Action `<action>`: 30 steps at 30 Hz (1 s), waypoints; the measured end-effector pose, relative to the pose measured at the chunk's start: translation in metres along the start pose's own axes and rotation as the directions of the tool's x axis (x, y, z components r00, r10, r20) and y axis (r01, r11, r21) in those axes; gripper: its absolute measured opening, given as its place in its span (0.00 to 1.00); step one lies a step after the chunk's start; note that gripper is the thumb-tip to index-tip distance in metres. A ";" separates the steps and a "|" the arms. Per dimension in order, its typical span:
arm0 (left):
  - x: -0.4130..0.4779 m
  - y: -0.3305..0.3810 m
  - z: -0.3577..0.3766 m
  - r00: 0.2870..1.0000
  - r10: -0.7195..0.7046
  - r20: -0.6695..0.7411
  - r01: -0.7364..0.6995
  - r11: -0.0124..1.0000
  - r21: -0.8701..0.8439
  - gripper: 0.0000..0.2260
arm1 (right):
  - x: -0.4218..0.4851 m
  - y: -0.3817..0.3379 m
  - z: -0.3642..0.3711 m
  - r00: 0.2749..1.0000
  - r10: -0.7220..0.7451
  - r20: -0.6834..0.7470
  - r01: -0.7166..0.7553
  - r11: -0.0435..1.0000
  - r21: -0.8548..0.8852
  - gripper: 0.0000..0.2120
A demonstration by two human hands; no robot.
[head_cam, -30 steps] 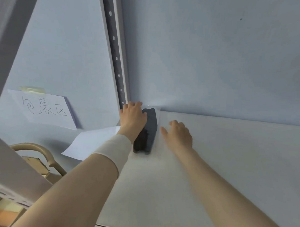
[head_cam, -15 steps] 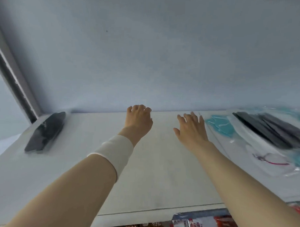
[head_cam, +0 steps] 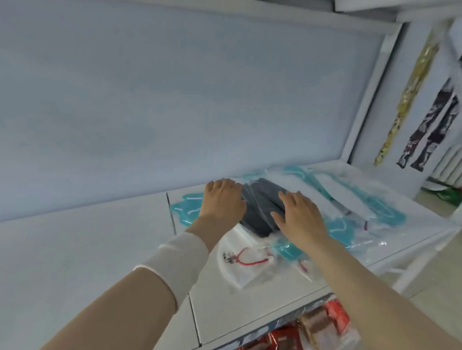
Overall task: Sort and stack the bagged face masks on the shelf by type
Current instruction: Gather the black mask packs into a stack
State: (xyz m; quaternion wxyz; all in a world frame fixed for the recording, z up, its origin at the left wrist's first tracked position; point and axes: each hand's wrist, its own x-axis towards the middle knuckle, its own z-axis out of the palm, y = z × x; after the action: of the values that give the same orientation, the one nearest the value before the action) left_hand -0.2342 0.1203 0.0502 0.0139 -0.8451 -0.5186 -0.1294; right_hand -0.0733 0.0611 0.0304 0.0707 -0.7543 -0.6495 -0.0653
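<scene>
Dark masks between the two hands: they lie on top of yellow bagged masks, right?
Not quite. The head view shows the dark masks between the left hand and right hand lying on teal bagged masks, not yellow ones.

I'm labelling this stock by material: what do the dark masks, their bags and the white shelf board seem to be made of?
Dark masks: soft matte grey fabric, likely nonwoven; no shine, rounded folds.
Bags: thin clear plastic film, glossy, with crinkled highlights.
Shelf board: hard white panel with a smooth, dull finish; whether painted metal or laminate is unclear.
</scene>
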 end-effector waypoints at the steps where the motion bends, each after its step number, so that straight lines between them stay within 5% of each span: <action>1: 0.012 0.010 0.005 1.000 0.013 -0.010 -0.013 1.000 0.000 0.18 | 0.008 0.014 -0.001 1.000 0.007 -0.006 -0.007 1.000 -0.005 0.27; 7: 0.059 0.044 0.028 0.999 0.024 0.044 -0.023 1.000 -0.009 0.19 | 0.051 0.070 0.003 0.995 0.053 0.080 -0.049 0.997 -0.053 0.28; 13: 0.076 0.045 0.043 0.989 -0.135 0.056 0.140 0.984 -0.109 0.20 | 0.086 0.087 0.029 0.971 0.008 0.238 -0.056 0.979 0.195 0.40; 16: 0.074 0.046 0.051 0.963 -0.257 0.077 0.266 0.951 -0.160 0.21 | 0.102 0.096 0.034 0.954 0.007 0.300 -0.146 0.883 0.445 0.38; 19: 0.069 0.055 0.053 0.925 -0.376 0.049 0.377 0.897 -0.232 0.23 | 0.116 0.107 0.028 0.968 0.052 0.246 -0.212 0.693 0.689 0.26; 22: 0.069 0.074 0.051 0.867 -0.497 0.026 0.440 0.742 -0.506 0.23 | 0.119 0.103 0.018 0.965 -0.082 0.249 -0.187 0.453 0.872 0.21; 25: 0.065 0.089 0.044 0.785 -0.611 0.102 0.377 0.340 -0.862 0.10 | 0.109 0.084 0.012 0.909 -0.320 0.268 -0.167 0.308 0.937 0.13; 27: 0.057 0.084 0.038 0.655 -0.748 0.102 0.359 0.190 -0.914 0.10 | 0.102 0.074 0.012 0.898 -0.374 0.231 -0.083 0.372 0.925 0.15; 30: 0.036 0.056 0.034 0.474 -0.871 0.134 0.316 0.026 -0.948 0.11 | 0.099 0.075 0.023 0.914 -0.355 0.198 0.201 0.817 0.540 0.37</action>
State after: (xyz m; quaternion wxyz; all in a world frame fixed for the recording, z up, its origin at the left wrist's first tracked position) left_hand -0.1625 0.1308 0.0323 -0.3697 -0.3089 -0.6484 -0.5895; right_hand 0.0161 0.1506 0.0247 0.1608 -0.6057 -0.7505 0.2097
